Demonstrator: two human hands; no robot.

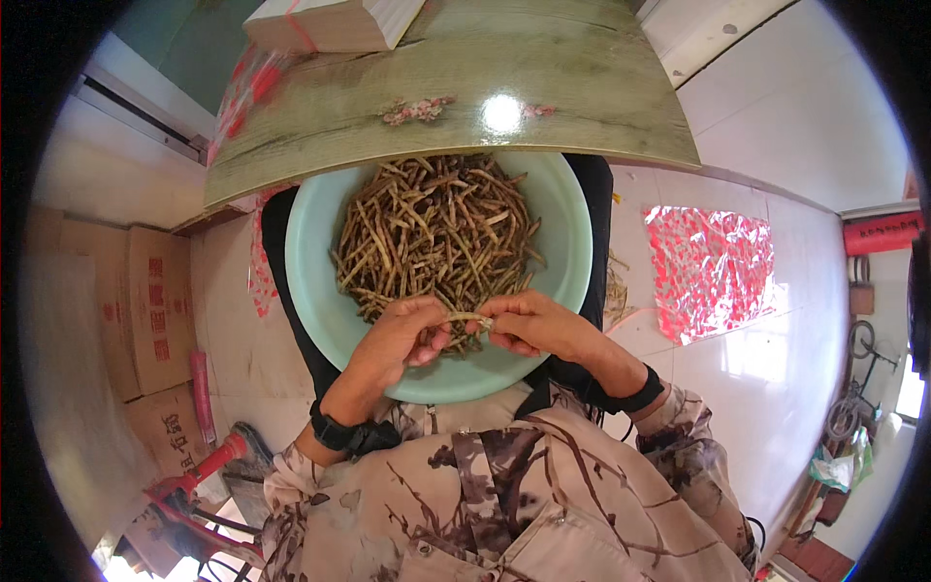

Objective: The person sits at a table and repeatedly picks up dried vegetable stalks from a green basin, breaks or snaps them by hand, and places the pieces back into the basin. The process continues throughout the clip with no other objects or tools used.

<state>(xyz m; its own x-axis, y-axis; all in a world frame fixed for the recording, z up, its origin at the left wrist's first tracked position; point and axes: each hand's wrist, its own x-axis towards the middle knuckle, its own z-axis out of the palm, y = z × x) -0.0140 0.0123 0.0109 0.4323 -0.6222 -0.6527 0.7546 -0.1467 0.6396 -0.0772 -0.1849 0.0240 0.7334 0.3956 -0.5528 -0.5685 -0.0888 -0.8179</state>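
Note:
A large pale green plastic basin (564, 275) rests on my lap, holding a heap of dried bean pods (436, 233). Over the near part of the heap, both hands hold one pale pod (465, 316) between them. My left hand (409, 331) pinches its left end with thumb and fingers. At the right end, the thumb and fingers of my right hand (527, 320) close on it. The inner sides of both hands are partly hidden.
A wood-patterned table (582, 65) overhangs the basin's far rim and carries a thick paper stack (327, 25). Red-patterned plastic sheeting (709, 269) lies on the floor at right. Cardboard boxes (156, 313) and a red metal frame (211, 458) stand at left.

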